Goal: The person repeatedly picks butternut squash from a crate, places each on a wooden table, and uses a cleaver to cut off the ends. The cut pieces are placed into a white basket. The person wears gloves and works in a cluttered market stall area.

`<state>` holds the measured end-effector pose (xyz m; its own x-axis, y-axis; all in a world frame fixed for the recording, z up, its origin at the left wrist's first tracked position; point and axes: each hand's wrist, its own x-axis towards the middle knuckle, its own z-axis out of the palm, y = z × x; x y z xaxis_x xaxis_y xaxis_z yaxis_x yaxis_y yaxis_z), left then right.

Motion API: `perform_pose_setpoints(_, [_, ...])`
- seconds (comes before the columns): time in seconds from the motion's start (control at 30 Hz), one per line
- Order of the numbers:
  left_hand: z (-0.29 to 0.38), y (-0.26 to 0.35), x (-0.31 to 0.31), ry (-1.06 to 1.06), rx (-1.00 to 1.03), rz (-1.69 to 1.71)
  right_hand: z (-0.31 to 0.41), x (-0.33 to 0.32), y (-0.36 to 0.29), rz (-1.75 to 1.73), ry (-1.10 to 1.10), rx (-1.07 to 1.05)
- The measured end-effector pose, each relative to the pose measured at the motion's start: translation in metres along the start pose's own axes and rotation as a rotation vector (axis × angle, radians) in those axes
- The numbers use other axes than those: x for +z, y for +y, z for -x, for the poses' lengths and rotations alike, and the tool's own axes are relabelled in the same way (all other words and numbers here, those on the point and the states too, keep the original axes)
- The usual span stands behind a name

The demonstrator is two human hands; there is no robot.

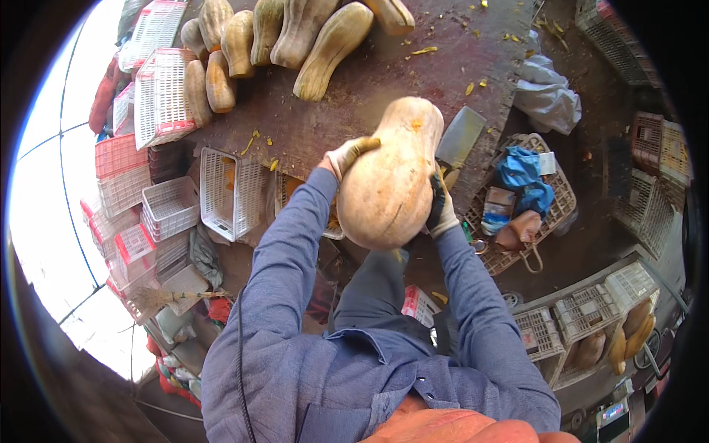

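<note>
Between my two gloved hands is a large tan squash (382,183), its narrow neck pointing away from me and its round bulb towards my body. My left hand (354,155) grips its left side, thumb on top. On the right side, my right hand (441,205) holds the bulb, its fingers partly hidden by the squash. A cleaver with a broad blade (461,135) lies on the wooden table (360,116) just right of the squash; its handle end runs close to my right hand.
Several long squashes (332,50) lie at the table's far left. Plastic crates (169,91) are stacked along the left, with a white crate (235,191) against the table edge. At right, an upturned crate (559,191) carries blue cloth (520,166). A white sack (548,91) lies beyond it.
</note>
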<state>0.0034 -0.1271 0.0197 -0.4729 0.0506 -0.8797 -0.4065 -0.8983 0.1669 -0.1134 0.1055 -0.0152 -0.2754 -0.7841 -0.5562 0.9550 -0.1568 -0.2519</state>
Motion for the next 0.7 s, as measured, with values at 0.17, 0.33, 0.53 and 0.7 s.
perform_pose_setpoints(0.17, [-0.022,0.076,-0.047,0.130,0.247,-0.720,-0.065,0.024,0.060,0.023,0.105,-0.025])
perform_pose_setpoints(0.33, [-0.031,0.082,-0.006,0.685,0.112,-1.855,-0.076,0.030,0.084,0.345,0.149,0.070])
perform_pose_setpoints(0.53, [-0.001,0.035,-0.029,0.978,0.393,-1.890,-0.057,-0.035,0.017,1.300,0.502,-0.255])
perform_pose_setpoints(0.7, [0.000,-0.018,-0.025,1.088,0.429,-1.872,-0.072,-0.078,-0.029,1.874,0.810,-0.027])
